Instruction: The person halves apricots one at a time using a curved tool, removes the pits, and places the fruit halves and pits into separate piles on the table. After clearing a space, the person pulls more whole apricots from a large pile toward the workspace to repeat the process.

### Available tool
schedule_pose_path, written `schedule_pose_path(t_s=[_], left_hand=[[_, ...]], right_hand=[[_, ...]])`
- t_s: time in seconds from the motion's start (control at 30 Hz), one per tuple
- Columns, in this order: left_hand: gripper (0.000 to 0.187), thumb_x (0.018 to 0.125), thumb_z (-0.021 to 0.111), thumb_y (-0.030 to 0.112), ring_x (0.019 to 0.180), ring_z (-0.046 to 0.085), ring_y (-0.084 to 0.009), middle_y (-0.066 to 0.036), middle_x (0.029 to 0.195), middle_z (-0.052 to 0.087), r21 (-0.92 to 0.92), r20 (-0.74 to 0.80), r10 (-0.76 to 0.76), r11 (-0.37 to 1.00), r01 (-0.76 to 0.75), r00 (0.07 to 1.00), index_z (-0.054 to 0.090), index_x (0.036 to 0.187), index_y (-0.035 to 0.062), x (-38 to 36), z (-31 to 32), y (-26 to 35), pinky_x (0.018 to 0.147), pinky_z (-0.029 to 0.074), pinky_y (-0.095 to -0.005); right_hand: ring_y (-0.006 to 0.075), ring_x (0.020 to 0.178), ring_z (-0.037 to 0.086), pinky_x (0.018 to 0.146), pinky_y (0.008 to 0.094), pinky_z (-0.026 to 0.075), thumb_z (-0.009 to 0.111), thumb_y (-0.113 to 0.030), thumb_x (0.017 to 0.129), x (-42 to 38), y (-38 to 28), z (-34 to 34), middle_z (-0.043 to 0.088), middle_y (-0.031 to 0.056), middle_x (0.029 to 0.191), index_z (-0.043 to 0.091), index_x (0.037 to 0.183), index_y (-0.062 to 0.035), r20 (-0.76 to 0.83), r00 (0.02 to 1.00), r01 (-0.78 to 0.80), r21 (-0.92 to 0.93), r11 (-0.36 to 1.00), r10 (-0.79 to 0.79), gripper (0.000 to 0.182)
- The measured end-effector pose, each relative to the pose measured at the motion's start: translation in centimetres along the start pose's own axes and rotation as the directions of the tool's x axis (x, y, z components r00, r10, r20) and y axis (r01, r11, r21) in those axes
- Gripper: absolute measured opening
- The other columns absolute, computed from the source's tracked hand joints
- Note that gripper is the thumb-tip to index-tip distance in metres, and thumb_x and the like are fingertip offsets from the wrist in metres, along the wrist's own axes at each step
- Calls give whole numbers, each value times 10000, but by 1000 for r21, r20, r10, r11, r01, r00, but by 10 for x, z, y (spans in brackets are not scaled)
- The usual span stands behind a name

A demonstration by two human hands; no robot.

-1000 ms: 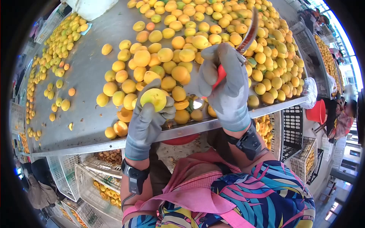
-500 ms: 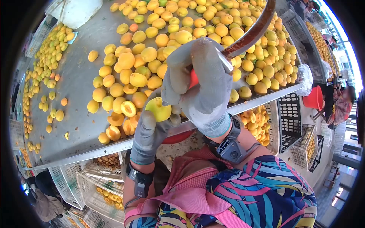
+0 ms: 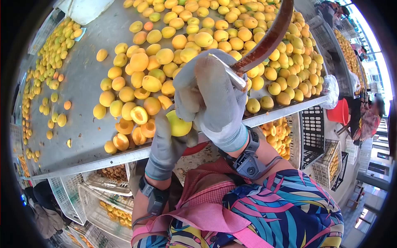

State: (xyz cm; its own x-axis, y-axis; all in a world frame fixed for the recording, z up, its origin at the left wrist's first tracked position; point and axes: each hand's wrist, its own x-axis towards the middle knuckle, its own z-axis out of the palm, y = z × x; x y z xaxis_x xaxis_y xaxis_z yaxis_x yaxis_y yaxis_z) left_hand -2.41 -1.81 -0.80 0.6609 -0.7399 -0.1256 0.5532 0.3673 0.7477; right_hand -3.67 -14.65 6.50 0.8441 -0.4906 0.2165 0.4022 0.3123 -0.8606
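My left hand (image 3: 167,138), in a grey glove, holds a yellow-green apricot (image 3: 178,123) near the table's front edge. Just above and to its right, my gloved right hand (image 3: 213,91) is wrapped round a tool with a metal end (image 3: 228,71) and a rusty curved blade (image 3: 269,41). The fingertips of the right hand are close to the apricot; whether they touch it I cannot tell. Split apricot halves (image 3: 139,115) lie left of my hands, beside a large heap of whole apricots (image 3: 165,56).
The metal table (image 3: 87,103) has another pile of apricots (image 3: 58,45) at far left. Beneath its front edge stand white crates (image 3: 103,202) and a black crate (image 3: 313,132). A red bucket (image 3: 339,111) and a seated person (image 3: 368,120) are at right.
My right hand and the tool have moved slightly down and left. My left hand has shifted slightly right with the apricot, which now shows a rounder side. The view has shifted a little.
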Motion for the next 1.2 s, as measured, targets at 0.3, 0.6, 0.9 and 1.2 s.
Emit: schedule_pose_path(t_s=[0.3, 0.6, 0.9, 1.2], left_hand=[[703, 880, 366, 627, 413, 472, -115, -83, 737, 592, 105, -58, -40, 993, 46, 997, 491, 1104, -28, -2, 11, 16, 387, 366, -203], [511, 898, 488, 479, 485, 513, -100, -53, 753, 593, 32, -136, -73, 996, 78, 988, 487, 1112, 15, 0, 10, -1, 420, 368, -209], [652, 903, 314, 636, 502, 508, -109, -56, 759, 593, -171, -55, -105, 981, 94, 993, 493, 1112, 45, 1, 23, 6, 420, 365, -206], [276, 964, 376, 297, 475, 493, -83, -51, 682, 574, 284, -228, -9, 956, 76, 974, 504, 1039, 65, 1, 11, 6, 350, 312, -170]], right_hand=[[38, 498, 472, 436, 190, 361, 568, -170, 907, 5, -11, -5, 587, 7, 714, 589, 920, 8, 64, 996, -76, 211, 975, 64, 180], [107, 404, 382, 407, 252, 332, 342, -422, 988, 3, 4, 9, 344, -10, 491, 423, 665, -81, 102, 985, -151, 74, 986, 143, 477], [115, 329, 309, 356, 271, 310, 324, -444, 985, 12, -6, 6, 318, -17, 477, 450, 751, -108, 19, 1000, 8, -78, 997, -6, 429], [99, 395, 373, 373, 247, 314, 381, -392, 989, 15, 6, 10, 375, -9, 502, 416, 667, -83, 225, 942, -266, 37, 963, 251, 448]])
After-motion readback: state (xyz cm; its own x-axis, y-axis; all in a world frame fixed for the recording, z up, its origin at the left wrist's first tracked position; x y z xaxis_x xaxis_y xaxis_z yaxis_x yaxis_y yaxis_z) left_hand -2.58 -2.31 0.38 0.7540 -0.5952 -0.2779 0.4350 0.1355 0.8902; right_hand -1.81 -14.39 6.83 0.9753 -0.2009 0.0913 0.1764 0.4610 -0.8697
